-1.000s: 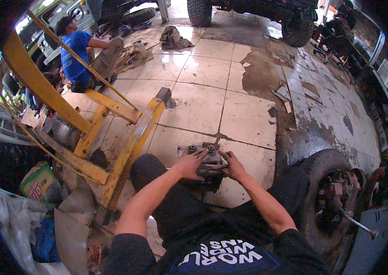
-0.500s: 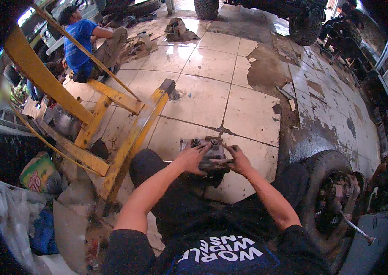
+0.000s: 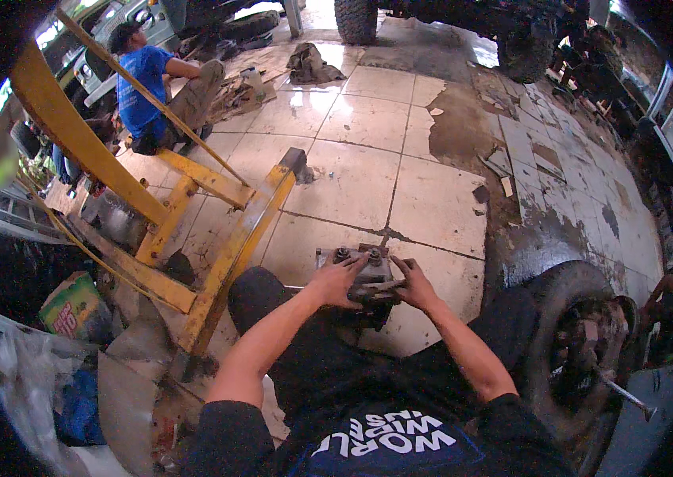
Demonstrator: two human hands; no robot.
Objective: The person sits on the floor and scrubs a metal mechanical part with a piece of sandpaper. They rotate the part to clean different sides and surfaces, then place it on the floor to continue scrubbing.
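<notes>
Between my knees stands a dark, greasy metal vehicle part (image 3: 375,273), boxy, with two round bolt-like fittings on its top far side. My left hand (image 3: 335,285) lies over its left side, fingers spread around the edge and reaching toward the top fittings. At the right side, my right hand (image 3: 413,286) grips it, thumb and fingers bent near a flat protruding edge. The part's lower portion is in shadow, and its exact kind cannot be made out. A thin light rod shows left of it, near my left knee.
A yellow steel frame (image 3: 229,262) stands close on my left. On my right lies a tire (image 3: 563,294) with a hub and a metal bar (image 3: 626,395) sticking out. A person in a blue shirt (image 3: 138,95) sits at the far left. Broken tiles (image 3: 503,163) lie ahead right.
The view has shifted slightly. Both hands stay on the metal part in nearly the same place. The person in blue appears a little more to the right and lower.
</notes>
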